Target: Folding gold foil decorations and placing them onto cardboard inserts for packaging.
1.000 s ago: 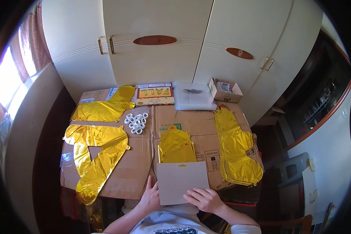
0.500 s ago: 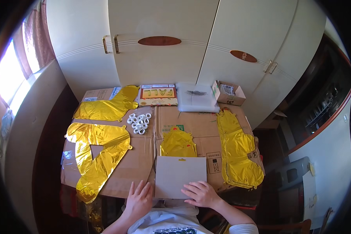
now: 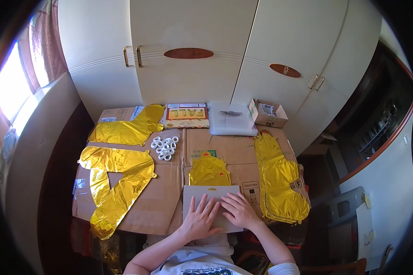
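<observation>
Both my hands lie flat on a grey card package (image 3: 211,195) at the near edge of a cardboard-covered table (image 3: 170,192). My left hand (image 3: 201,219) covers its lower left part with fingers spread. My right hand (image 3: 238,211) rests on its right part, also with fingers apart. Just beyond the package lies a small folded gold foil balloon (image 3: 209,170).
Flat gold foil letter balloons lie at the left (image 3: 117,181), far left (image 3: 126,129) and right (image 3: 280,178). A pile of small white rings (image 3: 165,146), a printed banner package (image 3: 186,115), a clear plastic bag (image 3: 231,118) and a small open box (image 3: 267,112) sit farther back, before white cupboard doors.
My left hand has moved from the table beside the grey package onto it. My right hand has slid further up the package.
</observation>
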`<state>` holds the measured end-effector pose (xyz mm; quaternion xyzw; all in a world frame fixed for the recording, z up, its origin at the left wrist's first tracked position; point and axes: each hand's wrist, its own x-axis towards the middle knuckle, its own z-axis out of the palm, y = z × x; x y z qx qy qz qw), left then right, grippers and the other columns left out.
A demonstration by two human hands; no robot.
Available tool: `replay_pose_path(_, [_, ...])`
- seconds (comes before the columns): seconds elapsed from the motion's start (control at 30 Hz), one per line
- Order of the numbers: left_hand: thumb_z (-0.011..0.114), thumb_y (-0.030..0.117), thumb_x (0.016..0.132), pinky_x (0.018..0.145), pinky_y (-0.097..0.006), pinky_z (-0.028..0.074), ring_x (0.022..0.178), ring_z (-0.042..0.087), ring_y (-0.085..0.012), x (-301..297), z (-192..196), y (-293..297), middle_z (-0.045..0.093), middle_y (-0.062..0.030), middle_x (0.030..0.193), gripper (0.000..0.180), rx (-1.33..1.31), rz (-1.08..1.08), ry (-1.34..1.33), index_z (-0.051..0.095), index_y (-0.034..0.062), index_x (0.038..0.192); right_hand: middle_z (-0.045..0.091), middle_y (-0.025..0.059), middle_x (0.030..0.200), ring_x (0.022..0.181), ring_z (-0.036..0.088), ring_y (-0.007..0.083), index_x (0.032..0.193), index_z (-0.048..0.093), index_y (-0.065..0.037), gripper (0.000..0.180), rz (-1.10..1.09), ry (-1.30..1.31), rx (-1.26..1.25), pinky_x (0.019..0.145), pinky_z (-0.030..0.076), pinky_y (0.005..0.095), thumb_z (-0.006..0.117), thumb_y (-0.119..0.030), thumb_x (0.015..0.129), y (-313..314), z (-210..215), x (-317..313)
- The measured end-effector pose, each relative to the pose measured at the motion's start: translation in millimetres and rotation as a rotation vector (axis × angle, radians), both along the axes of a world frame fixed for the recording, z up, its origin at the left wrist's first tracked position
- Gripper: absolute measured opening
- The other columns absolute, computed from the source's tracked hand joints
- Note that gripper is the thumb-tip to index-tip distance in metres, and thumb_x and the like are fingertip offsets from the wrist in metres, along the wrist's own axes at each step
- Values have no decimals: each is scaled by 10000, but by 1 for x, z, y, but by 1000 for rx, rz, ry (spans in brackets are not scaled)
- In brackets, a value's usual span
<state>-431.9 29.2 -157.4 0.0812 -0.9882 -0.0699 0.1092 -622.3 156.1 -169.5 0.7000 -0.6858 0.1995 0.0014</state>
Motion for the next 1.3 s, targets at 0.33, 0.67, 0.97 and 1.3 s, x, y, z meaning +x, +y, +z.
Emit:
replay_pose_path(0.33, [539,725,791,1035,-746,184,1393,268,-468,-5,-5,-1,369,-195,1488,881,39,28,-35,439,130,1432,543,118,1345,1284,476,291,1217,617,-86,344,-16,-254,-52,1084,362,442,623,-199,892,-15,-8,-20])
replay_pose_path(0.67, [508,714,810,1039,-736,197,1397,268,-445,-6,-2,-1,356,-180,1500,861,26,43,-86,431,128,1436,486,159,1278,1185,486,248,1318,432,-15,590,-418,-992,229,995,424,356,733,-209,848,-123,25,-76])
replay_pose_path(0.97, [467,728,825,1043,-734,193,1403,262,-442,-6,-1,0,340,-185,1510,864,5,43,-105,427,124,1440,562,174,1180,1035,582,218,1318,435,38,696,-409,-1044,296,868,496,336,798,-210,779,-153,10,-94])
replay_pose_path(1.3, [464,730,823,1042,-732,198,1400,270,-442,-6,-3,1,348,-181,1507,863,-1,60,-86,428,127,1440,689,64,997,863,627,103,1129,627,52,265,-191,-1127,235,773,510,258,654,-93,909,-129,18,-79])
